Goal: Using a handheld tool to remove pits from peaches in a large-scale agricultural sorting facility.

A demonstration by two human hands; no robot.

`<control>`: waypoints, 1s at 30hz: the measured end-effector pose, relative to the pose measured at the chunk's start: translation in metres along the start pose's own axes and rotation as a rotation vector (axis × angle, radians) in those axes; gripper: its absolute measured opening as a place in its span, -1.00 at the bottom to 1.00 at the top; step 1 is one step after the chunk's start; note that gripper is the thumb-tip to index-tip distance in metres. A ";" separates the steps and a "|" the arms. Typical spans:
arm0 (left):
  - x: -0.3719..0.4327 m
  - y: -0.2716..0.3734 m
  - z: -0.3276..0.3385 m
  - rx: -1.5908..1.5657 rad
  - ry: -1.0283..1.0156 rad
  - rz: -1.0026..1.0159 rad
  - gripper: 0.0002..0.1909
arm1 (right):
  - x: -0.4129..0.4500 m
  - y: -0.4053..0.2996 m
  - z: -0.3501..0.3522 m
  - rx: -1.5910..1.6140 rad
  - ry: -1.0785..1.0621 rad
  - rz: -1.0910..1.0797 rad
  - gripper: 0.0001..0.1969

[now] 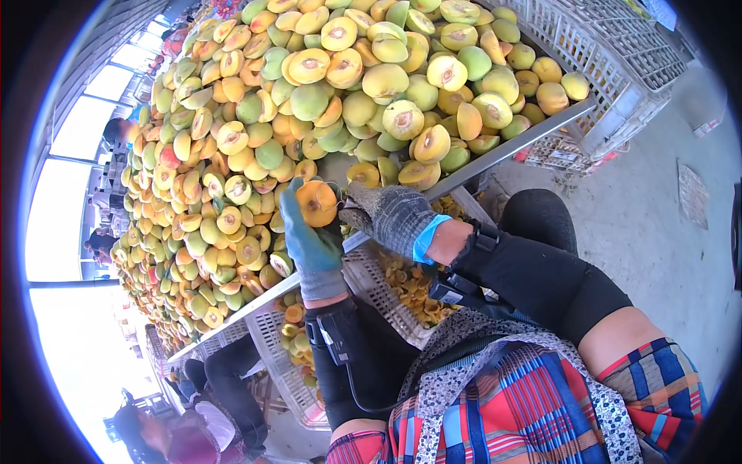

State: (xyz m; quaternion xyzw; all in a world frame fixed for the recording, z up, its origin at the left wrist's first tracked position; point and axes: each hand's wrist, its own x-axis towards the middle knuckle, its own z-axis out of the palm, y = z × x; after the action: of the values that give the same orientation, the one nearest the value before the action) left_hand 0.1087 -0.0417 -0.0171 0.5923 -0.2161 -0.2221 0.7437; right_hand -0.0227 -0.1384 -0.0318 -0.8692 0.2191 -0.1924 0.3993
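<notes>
My left hand point(316, 246), in a blue-green coated glove, holds a halved yellow peach point(317, 203) with its cut face up. Close at its right, my right hand point(394, 217), in a grey knit glove with a blue band at the wrist, grips a small tool, mostly hidden by the fingers; a thin curved wire or loop shows at the peach's cut face. Both hands are over the near edge of a metal-rimmed table point(493, 152). Halved peaches point(249, 145), green to orange, are heaped on it, some cut side up with the red centre showing.
Below the table edge stand a plastic crate point(290, 371) of peach halves and another crate point(400, 316) with orange scraps. Pale plastic crates point(614, 64) are stacked at the right. A co-worker point(191, 429) sits at the lower left; other people are at the far left.
</notes>
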 end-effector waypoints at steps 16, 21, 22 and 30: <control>-0.008 0.011 0.010 -0.481 0.137 -0.081 -0.61 | 0.000 -0.016 0.023 0.201 -0.033 0.005 -0.60; -0.008 0.004 0.010 -0.313 0.102 0.052 -0.57 | -0.003 -0.020 0.022 0.270 -0.063 0.068 -0.60; -0.009 0.004 0.010 -0.293 0.104 0.072 -0.58 | -0.003 -0.022 0.023 0.281 -0.074 0.077 -0.60; -0.011 0.001 0.001 -0.280 0.091 0.091 -0.61 | -0.011 -0.018 0.035 0.211 -0.078 -0.180 -0.58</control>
State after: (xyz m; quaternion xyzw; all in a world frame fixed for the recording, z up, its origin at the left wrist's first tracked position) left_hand 0.0993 -0.0364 -0.0161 0.4819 -0.1756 -0.1892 0.8373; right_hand -0.0103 -0.1005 -0.0407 -0.8454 0.1032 -0.2155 0.4777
